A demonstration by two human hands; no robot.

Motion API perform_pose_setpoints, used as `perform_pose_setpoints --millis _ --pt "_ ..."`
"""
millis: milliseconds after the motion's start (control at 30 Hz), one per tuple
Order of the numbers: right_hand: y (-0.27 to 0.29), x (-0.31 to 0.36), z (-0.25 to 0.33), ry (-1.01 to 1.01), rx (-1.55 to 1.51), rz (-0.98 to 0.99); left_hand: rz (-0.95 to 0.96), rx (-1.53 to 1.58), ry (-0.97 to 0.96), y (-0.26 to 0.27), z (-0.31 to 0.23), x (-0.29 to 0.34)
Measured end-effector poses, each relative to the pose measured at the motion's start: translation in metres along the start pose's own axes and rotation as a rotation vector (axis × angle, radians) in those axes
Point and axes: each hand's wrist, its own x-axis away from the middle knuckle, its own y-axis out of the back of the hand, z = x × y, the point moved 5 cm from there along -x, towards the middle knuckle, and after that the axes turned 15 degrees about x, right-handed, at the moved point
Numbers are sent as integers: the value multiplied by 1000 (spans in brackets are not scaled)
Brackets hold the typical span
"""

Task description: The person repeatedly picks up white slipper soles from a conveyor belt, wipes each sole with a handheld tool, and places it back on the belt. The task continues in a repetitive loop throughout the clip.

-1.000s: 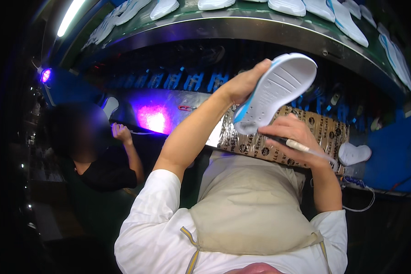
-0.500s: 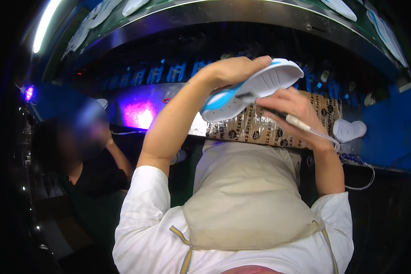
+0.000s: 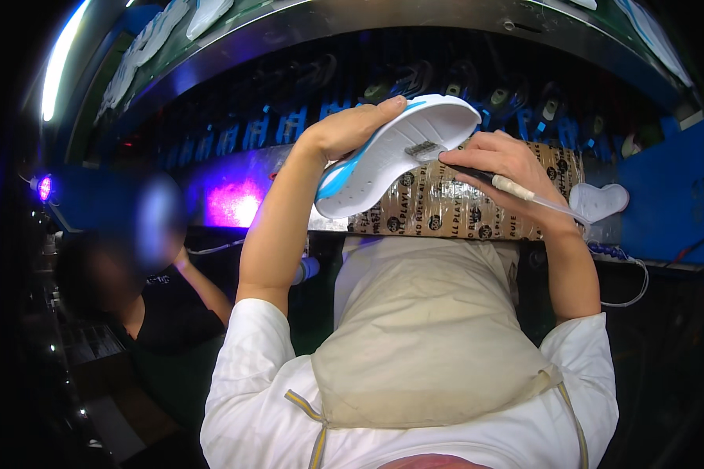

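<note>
My left hand (image 3: 355, 130) grips a white shoe sole (image 3: 374, 173) with a light blue edge by its far left side, thumb along the rim. The sole is tilted in the air, its hollow inner face toward me. Between the fingers of my right hand (image 3: 505, 166) is a slim brush (image 3: 472, 173) with a black handle, a pale wrapped section and a thin tube trailing from its end. The brush's tip lies at the middle of the sole, beside a dark grey patch; I cannot tell whether that patch is bristles or part of the sole.
Patterned brown cardboard (image 3: 485, 215) covers the bench under my hands. To its right lies a white insole-shaped piece (image 3: 600, 203). Shoes on blue holders (image 3: 293, 125) line the back beneath a metal-edged shelf (image 3: 328, 41). Another person (image 3: 164, 301) sits at the left near a purple light.
Both hands have shifted; the sole has moved left and turned its inner face more toward me. The brush stays against the sole's middle. The other person's blurred white item has moved a little.
</note>
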Motion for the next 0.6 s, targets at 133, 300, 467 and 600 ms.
perform_pose_setpoints --millis 133,300,467,600 --pt "0 0 -5 56 39 72 -28 86 -13 11 26 -13" --pt "0 4 -15 -14 135 67 -120 320 -59 2 18 2" --pt "0 12 -25 -85 -155 8 -157 749 -253 14 42 -7" --pt "2 36 -58 -429 -285 -244 1 1481 -461 9 79 11"
